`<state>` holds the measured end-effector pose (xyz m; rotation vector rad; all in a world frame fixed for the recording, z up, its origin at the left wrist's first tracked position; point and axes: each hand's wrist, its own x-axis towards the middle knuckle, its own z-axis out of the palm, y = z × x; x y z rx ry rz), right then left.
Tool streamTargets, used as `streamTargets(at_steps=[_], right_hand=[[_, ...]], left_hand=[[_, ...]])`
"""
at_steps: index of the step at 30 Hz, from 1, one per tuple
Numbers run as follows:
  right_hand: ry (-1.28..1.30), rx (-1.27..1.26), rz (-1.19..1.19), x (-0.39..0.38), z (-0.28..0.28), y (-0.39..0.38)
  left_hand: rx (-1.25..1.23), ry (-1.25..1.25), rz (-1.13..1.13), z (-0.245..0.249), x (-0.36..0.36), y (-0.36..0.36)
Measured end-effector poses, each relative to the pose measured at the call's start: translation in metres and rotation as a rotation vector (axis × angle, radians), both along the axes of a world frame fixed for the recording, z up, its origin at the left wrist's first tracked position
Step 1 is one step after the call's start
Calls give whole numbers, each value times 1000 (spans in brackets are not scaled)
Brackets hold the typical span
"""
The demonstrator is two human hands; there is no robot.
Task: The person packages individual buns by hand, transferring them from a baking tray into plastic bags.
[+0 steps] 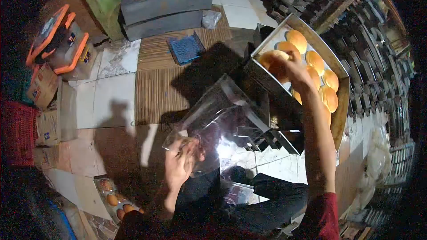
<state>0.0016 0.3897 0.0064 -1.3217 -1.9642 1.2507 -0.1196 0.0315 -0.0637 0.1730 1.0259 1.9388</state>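
My right hand (297,72) reaches into a metal baking tray (340,64) of golden-brown buns, its fingers closed around a bun (272,58) at the tray's near left side. More buns, such as one bun (315,62), sit on a pale lining beside and beneath my forearm. Low in the middle, my left hand (181,158) is closed on the edge of a clear plastic bag (213,115). The bag spreads up and to the right above my lap, and light glares through it. My left fingertips are slightly blurred.
Packed buns (112,200) lie at lower left. Orange-lidded plastic boxes (73,55), cartons (46,126) and a red crate (17,133) line the left side. A blue plastic basket (186,49) rests on the floor ahead. Stacked dark metal tins (373,66) fill the right.
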Motion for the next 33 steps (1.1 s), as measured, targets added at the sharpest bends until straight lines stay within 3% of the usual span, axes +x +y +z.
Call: streamTargets(at_steps=[1,3,5,7,10,11,12,13,14,15,17,18,19,21,22,23,25,26,27,28,29,31,32,33], right_hand=[[11,-67,126,4,0,-5],[65,-177,61,6,31,-39],[586,-217,32,15,57,-60],[514,-355,139,42,83,-92],[297,-368,260,79,88,-155],[-78,-146,424,82,97,-172],[73,-215,453,102,64,-190],[22,-224,419,107,56,-217],[-19,-441,157,116,38,-245],[123,-544,162,121,28,-254],[405,-599,-203,138,36,-267],[811,-449,-279,141,26,-271],[874,-310,-403,143,31,-280],[619,-165,-401,142,20,-316],[420,-77,-93,134,22,-332],[217,18,214,125,24,-347],[170,422,274,107,18,-371],[263,435,274,109,13,-367],[353,441,269,115,3,-360],[-13,631,440,128,3,-343],[542,-11,105,130,10,-347],[483,600,208,135,25,-333],[353,506,341,137,32,-332],[194,733,397,129,40,-335]], left_hand=[[5,2,-1,-1,0,1],[0,49,-87,-5,3,5],[135,93,-124,1,3,8],[-78,422,-183,4,1,5],[-123,486,-303,23,9,13],[-163,479,-367,33,14,14],[-138,638,-455,42,18,14],[-68,827,-570,29,21,13],[-75,770,-594,43,30,11],[-83,711,-618,57,38,8],[-299,1091,-196,57,41,15],[-424,1161,26,59,39,17],[-311,857,47,68,45,15],[-13,265,-236,77,69,1],[56,345,-324,74,81,2],[157,151,-318,73,91,9],[140,115,-293,98,86,23],[159,176,-388,98,93,22],[78,559,-489,93,108,15],[154,511,-577,87,126,-1],[239,465,-657,87,140,-11],[303,46,-662,102,129,-6],[374,-2,-563,98,115,0],[444,-50,-460,92,106,7]])
